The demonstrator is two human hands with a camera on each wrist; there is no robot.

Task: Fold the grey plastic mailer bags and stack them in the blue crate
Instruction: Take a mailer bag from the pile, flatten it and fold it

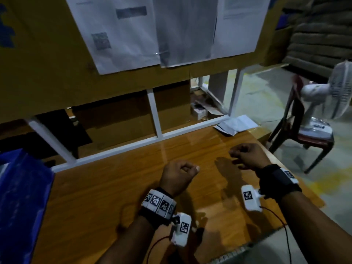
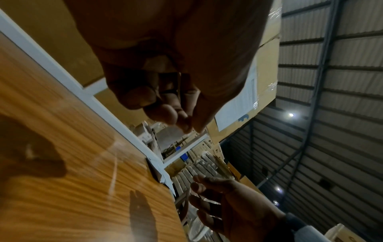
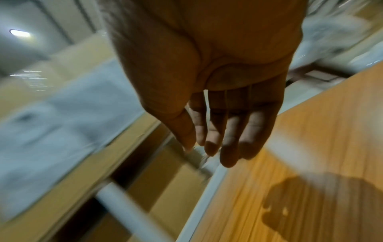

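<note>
No grey mailer bag lies on the wooden table (image 1: 106, 191) in front of me. The blue crate (image 1: 22, 197) stands at the table's left edge; its inside is hidden. My left hand (image 1: 179, 174) hovers over the middle of the table, fingers curled into the palm (image 2: 165, 106), holding nothing. Further right my right hand (image 1: 245, 155) hangs above the table, and in the right wrist view its fingers (image 3: 217, 127) are relaxed and nearly straight, with nothing in them. A pale crumpled sheet pile (image 1: 236, 124) lies at the far right corner; I cannot tell whether these are mailers.
A white metal rail (image 1: 152, 141) runs along the table's far edge, with cardboard boxes (image 1: 118, 121) behind it and papers (image 1: 133, 35) taped to a cardboard wall above. A dark chair (image 1: 304, 141) carrying a white fan (image 1: 337, 88) stands off the right edge.
</note>
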